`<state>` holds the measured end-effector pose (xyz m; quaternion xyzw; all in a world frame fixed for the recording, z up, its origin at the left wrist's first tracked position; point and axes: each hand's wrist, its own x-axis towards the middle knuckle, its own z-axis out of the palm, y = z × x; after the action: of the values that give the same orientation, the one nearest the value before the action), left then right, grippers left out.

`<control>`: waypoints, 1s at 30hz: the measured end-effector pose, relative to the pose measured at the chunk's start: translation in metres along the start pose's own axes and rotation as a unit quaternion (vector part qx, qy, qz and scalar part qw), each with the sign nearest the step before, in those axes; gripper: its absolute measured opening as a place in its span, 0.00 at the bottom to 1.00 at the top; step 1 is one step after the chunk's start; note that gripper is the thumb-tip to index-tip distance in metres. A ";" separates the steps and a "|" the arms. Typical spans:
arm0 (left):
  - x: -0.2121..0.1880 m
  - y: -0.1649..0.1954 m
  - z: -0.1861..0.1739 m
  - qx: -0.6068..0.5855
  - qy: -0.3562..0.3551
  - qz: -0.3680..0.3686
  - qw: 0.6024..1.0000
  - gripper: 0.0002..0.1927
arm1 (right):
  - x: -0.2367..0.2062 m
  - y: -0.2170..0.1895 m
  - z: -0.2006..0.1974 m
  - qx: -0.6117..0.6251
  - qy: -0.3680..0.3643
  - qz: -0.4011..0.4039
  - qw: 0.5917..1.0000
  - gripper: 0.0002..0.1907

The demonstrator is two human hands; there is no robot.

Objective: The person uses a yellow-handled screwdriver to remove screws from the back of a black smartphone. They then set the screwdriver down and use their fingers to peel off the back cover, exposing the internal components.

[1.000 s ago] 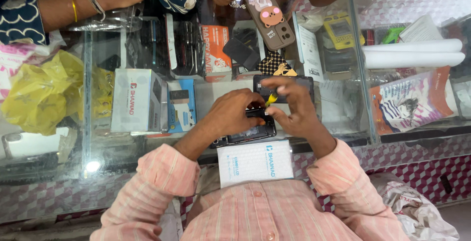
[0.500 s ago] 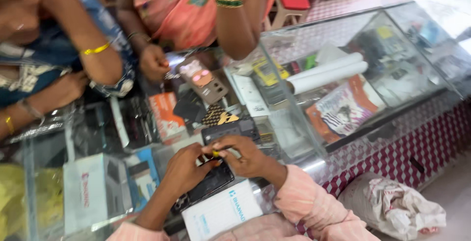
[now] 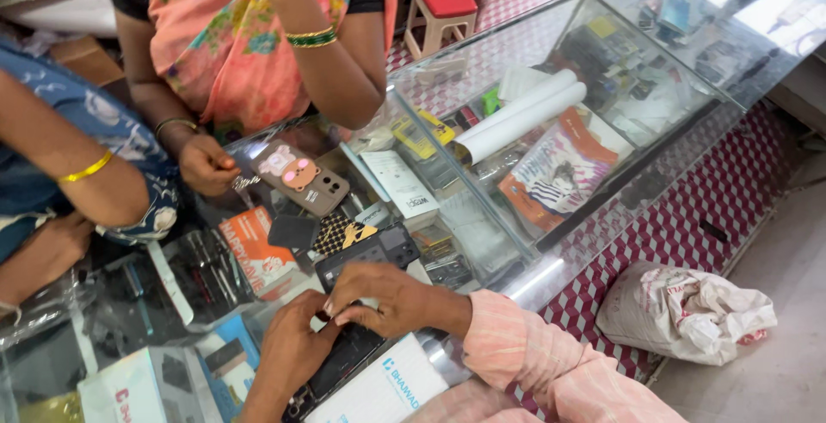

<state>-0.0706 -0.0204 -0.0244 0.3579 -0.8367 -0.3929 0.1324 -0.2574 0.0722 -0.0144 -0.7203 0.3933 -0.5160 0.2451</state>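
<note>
Working at the 6 o'clock edge of the glass display counter [image 3: 482, 216], the person's two hands meet over a black slab-shaped mobile phone [image 3: 340, 363] lying flat on the glass. The phone's long axis runs from about 7 o'clock to 1 o'clock, its upper end hidden beneath the hands. The left hand [image 3: 292, 350] curls around the phone's 9 o'clock side, fingers closed against its edge. The right hand [image 3: 391, 298], in a pink striped sleeve, lies palm-down across the upper end, fingers bent and pressed together onto it; whether a small tool sits between the fingertips cannot be told.

Just beyond the right hand, at 12 o'clock, a dark grey rectangular phone back cover [image 3: 368, 253] lies on the glass, its long axis from 8 o'clock to 2 o'clock. A white flat box with blue print [image 3: 379, 389] lies just beside the phone at 5 o'clock. At 11 o'clock, another person's hand [image 3: 205, 165] rests beside a brown phone case with cartoon bear figures [image 3: 301, 179]. A white paper roll [image 3: 520, 115] lies inside the counter at 1 o'clock. A white plastic bag [image 3: 684, 311] sits on the floor at 3 o'clock.
</note>
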 end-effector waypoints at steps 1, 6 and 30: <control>0.000 0.000 -0.001 0.001 0.009 0.021 1.000 0.11 | 0.000 -0.002 0.000 0.025 -0.023 0.012 0.999 0.10; 0.000 0.001 -0.002 0.011 -0.013 -0.008 1.000 0.10 | 0.002 -0.001 0.000 -0.063 0.028 -0.028 0.997 0.21; -0.004 0.010 0.003 0.120 0.043 0.127 0.984 0.09 | -0.022 0.017 -0.004 -0.035 0.084 0.015 0.996 0.17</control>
<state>-0.0741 -0.0122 -0.0187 0.2788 -0.9098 -0.2538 0.1735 -0.2696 0.0811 -0.0382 -0.6769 0.4410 -0.5569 0.1931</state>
